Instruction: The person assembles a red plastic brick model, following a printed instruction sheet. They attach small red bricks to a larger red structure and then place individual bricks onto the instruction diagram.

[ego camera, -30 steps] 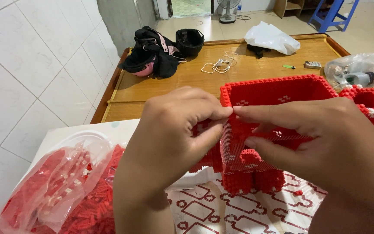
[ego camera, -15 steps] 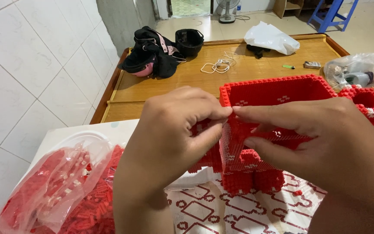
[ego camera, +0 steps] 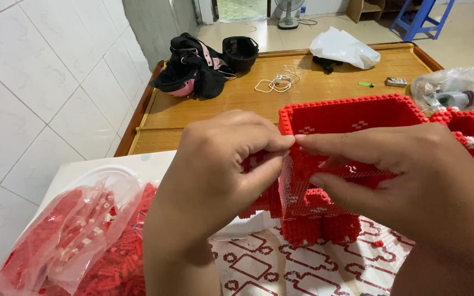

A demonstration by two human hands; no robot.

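At centre frame, the left hand [ego camera: 215, 164] and right hand [ego camera: 412, 181] meet fingertip to fingertip at the near rim of a red brick-built model [ego camera: 346, 159], each grip pinched narrow on its studded wall. The model stands on a white bench [ego camera: 83, 170] over a red-patterned sheet [ego camera: 259, 268]. A clear bag of red bricks [ego camera: 67, 241] fills the lower left; a black bag [ego camera: 193, 71] lies upper left on a wooden platform [ego camera: 204, 109].

Background: wooden platform [ego camera: 314, 93] carrying black bag [ego camera: 190, 74], black helmet [ego camera: 240, 52], white cable [ego camera: 276, 83], white plastic bag [ego camera: 344, 48], green lighter [ego camera: 365, 84], clear bag [ego camera: 450, 90]. Blue chair [ego camera: 421, 16], fan [ego camera: 288, 13] on floor beyond.
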